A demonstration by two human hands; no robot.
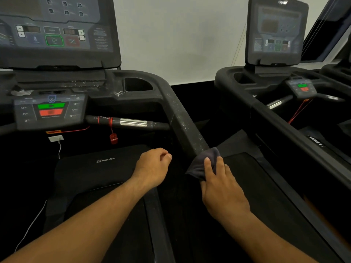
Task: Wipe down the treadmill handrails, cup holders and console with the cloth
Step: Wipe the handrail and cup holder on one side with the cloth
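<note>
A dark grey cloth (pixel 199 164) is wrapped over the near end of the treadmill's right handrail (pixel 182 122), a black bar speckled with white dust. My right hand (pixel 222 185) grips the cloth around the rail. Left of the rail, my left hand (pixel 153 168) hovers over the black motor cover with its fingers curled and nothing in it. The right cup holder (pixel 137 84) sits at the top of the rail. Beyond it are the lower console (pixel 50 110), with green and red buttons, and the upper display (pixel 57 25).
A chrome-banded pulse grip (pixel 131 122) crosses between console and handrail, with a red safety clip (pixel 113 138) hanging from it. A white cable (pixel 59 149) dangles at the left. A second treadmill (pixel 275 76) stands close on the right, across a narrow gap.
</note>
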